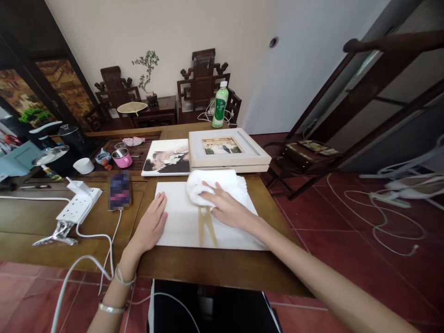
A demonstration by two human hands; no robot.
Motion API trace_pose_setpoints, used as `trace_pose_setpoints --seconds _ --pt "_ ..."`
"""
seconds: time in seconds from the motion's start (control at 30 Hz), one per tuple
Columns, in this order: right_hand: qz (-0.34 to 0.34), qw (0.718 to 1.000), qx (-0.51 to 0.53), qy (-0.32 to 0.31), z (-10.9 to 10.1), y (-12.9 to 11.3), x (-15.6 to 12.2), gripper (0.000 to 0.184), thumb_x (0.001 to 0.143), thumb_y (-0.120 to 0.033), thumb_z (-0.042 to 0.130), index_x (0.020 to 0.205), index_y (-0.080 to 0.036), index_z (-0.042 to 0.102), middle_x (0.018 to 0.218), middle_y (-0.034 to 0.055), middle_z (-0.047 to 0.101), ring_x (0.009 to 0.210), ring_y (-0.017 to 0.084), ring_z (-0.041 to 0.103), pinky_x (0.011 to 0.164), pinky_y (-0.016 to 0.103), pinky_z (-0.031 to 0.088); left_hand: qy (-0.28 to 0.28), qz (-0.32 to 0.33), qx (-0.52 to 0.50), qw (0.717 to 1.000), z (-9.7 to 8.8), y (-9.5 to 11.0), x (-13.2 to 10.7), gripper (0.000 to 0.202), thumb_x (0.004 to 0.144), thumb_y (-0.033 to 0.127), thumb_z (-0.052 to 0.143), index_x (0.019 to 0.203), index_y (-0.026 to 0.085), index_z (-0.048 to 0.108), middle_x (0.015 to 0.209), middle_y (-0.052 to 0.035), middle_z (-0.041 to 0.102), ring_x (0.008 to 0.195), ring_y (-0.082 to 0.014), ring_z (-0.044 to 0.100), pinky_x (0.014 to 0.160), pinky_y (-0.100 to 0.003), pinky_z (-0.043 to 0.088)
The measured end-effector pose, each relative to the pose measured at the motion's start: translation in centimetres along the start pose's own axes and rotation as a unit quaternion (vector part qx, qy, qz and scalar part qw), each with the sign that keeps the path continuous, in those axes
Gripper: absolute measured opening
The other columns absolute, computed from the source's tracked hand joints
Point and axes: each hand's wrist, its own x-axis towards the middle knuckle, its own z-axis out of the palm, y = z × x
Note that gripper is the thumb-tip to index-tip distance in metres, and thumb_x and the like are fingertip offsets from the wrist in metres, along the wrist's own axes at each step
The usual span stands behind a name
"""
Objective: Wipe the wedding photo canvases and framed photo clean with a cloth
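Two hands were at work over one white panel (176, 226), which lay flat on the tabletop (222, 268) near its front edge. The left hand (151, 226) rested on the panel's left edge, fingers straight and grasping nothing, apparently to steady it. The right hand (229, 208) sat on a bunched white cloth (222, 178), fingers spread and partly sunk into it; whether they pinched a fold or merely pressed, I could not tell. The cloth covered the panel's upper right part, with looser folds trailing beside the right forearm. By the look of it, the step in hand was wiping the panel's face (two golden strips (210, 229) showed below the cloth, whether printed or attached being unclear). Another stroke called, in my judgement, for light, even pressure, the left hand bearing down just enough to stop any sliding. Just beyond lay a framed picture (222, 145) and a photo print (166, 159), near enough that a long push forward could have bumped them
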Motion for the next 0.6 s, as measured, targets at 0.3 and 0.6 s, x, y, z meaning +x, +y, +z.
trace_pose_setpoints --seconds 0.3,0.6 --pt "-0.092 0.994 -0.039 -0.051 1.4 -5.5 -5.3 0.052 0.064 0.006 0.044 0.105 -0.019 0.065 0.148 0.0136 0.036 0.141 0.033 0.010 0.110 0.065 0.012 -0.003 0.006 -0.004 1.000 0.2 0.0 0.0 0.051 0.099 0.030 0.028 0.148 0.017 0.023 0.156 -0.0089 0.022 0.144 -0.0236 0.017 0.117 -0.048 0.018" --pt "-0.056 0.983 0.066 -0.164 -3.3 -8.0 -6.0 0.061 0.059 0.004 0.039 0.109 -0.023 0.061 0.132 0.0032 0.057 0.137 0.022 0.031 0.113 0.042 0.028 -0.013 -0.008 -0.008 1.000 0.0 0.3 0.1 0.051 0.098 0.030 0.028 0.146 0.015 0.027 0.155 -0.0105 0.023 0.144 -0.0244 0.017 0.117 -0.046 0.018"
